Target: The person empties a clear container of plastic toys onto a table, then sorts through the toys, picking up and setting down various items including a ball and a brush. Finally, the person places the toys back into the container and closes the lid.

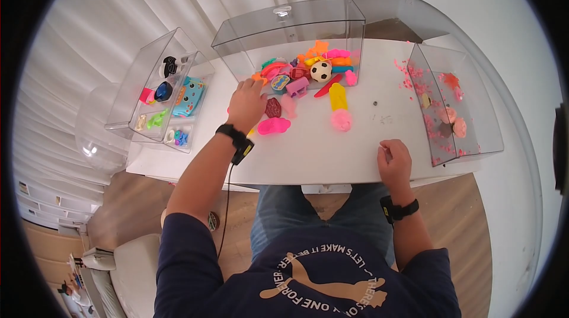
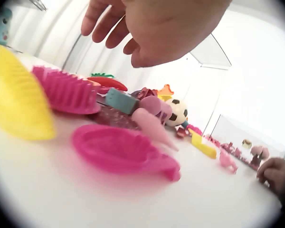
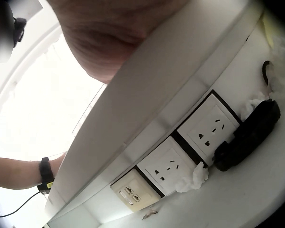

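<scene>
My left hand (image 1: 248,104) is over the left side of the toy pile, palm down. In the left wrist view the hand (image 2: 171,28) hangs above the toys with loosely bent fingers and nothing visible in them. Below it lie a pink comb-like toy (image 2: 69,92), a yellow ridged piece (image 2: 19,95) and a magenta oval toy (image 2: 118,149). A dark red piece (image 1: 273,107) and a football (image 1: 321,71) lie to its right. My right hand (image 1: 395,164) rests at the table's front edge, loosely curled, holding nothing visible.
A clear box (image 1: 290,21) stands behind the toy pile. On the left is a clear divided organizer (image 1: 178,69) with small toys; on the right, another clear box (image 1: 474,101) holds pink pieces. A yellow and pink toy (image 1: 338,101) lies mid-table.
</scene>
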A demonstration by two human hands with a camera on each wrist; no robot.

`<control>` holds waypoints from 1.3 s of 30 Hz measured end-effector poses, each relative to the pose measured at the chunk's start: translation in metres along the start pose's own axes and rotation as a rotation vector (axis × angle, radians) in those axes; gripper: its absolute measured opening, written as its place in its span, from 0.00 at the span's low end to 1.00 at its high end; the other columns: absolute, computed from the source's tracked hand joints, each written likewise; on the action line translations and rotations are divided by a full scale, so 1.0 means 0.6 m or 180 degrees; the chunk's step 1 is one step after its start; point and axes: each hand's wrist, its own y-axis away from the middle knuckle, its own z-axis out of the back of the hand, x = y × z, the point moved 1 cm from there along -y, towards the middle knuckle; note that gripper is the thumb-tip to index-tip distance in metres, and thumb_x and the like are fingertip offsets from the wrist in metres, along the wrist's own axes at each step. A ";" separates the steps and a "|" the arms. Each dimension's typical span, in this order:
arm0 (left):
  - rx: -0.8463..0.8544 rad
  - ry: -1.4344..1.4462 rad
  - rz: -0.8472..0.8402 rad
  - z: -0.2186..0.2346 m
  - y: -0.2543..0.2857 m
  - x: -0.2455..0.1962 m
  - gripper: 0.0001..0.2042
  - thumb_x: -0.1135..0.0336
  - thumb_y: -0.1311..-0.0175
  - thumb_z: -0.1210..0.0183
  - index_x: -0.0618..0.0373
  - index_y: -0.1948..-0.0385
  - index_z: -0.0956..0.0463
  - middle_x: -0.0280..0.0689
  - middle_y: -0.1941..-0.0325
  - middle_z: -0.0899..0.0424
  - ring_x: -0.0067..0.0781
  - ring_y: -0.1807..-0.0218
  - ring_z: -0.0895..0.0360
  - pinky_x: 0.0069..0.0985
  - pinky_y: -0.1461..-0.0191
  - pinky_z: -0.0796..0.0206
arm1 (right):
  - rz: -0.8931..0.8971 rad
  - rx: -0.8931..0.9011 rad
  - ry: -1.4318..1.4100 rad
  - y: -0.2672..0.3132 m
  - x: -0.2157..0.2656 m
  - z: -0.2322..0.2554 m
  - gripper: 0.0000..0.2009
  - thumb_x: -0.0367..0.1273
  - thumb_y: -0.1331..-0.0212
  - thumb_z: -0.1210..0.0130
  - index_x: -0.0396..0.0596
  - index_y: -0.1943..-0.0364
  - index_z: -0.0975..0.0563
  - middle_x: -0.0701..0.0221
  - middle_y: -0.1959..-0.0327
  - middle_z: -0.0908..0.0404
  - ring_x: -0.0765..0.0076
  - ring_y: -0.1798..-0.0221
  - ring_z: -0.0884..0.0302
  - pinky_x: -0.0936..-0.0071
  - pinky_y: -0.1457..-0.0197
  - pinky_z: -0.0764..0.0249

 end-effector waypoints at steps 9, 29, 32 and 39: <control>0.0865 -0.0047 0.0523 -0.081 -0.153 -0.003 0.16 0.55 0.39 0.40 0.42 0.50 0.20 0.41 0.50 0.21 0.50 0.42 0.28 0.42 0.42 0.28 | 0.0029 0.0031 0.0066 -0.001 -0.003 0.001 0.06 0.24 0.49 0.41 0.43 0.66 0.22 0.62 0.67 0.21 0.52 0.62 0.23 0.61 0.58 0.26; 0.0894 0.0423 0.0544 -0.146 -0.161 0.026 0.19 0.54 0.42 0.38 0.59 0.55 0.21 0.47 0.52 0.19 0.53 0.48 0.24 0.42 0.42 0.30 | 0.0078 0.0127 0.0084 -0.010 0.004 0.006 0.06 0.23 0.51 0.40 0.42 0.67 0.22 0.63 0.67 0.21 0.53 0.62 0.24 0.62 0.59 0.26; 0.0934 0.0467 0.0518 -0.151 -0.160 0.027 0.19 0.54 0.41 0.40 0.57 0.55 0.20 0.47 0.51 0.18 0.54 0.47 0.25 0.43 0.41 0.31 | 0.0110 0.0124 0.0103 -0.011 0.004 0.007 0.06 0.24 0.50 0.40 0.43 0.67 0.22 0.63 0.67 0.21 0.53 0.62 0.24 0.61 0.59 0.27; 0.1244 0.0634 0.0155 -0.169 -0.165 0.033 0.15 0.59 0.38 0.44 0.57 0.56 0.18 0.48 0.53 0.17 0.55 0.49 0.23 0.43 0.42 0.30 | 0.0150 0.0085 0.0147 -0.011 0.004 0.004 0.06 0.24 0.50 0.40 0.43 0.67 0.22 0.63 0.67 0.21 0.53 0.62 0.24 0.62 0.59 0.27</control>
